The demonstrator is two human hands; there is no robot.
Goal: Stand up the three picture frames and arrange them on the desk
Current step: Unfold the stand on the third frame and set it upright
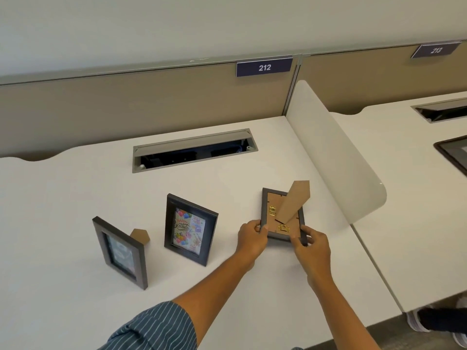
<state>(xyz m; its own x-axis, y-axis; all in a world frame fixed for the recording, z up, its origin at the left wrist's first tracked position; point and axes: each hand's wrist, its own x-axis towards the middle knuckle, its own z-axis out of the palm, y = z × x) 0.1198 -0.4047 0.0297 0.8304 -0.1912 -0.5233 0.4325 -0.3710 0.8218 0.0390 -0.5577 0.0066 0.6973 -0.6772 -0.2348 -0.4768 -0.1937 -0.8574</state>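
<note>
Both hands (283,238) grip 3rd frame (283,215) btwn them, back up.

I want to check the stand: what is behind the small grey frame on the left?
Behind the small grey frame a brown cardboard stand tip shows. The frame covers the rest.

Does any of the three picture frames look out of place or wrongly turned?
Yes. The third frame, held by the left hand and right hand, shows its cardboard back, with its stand swung out. The grey frame and birthday frame already stand upright, pictures facing the person.
</note>
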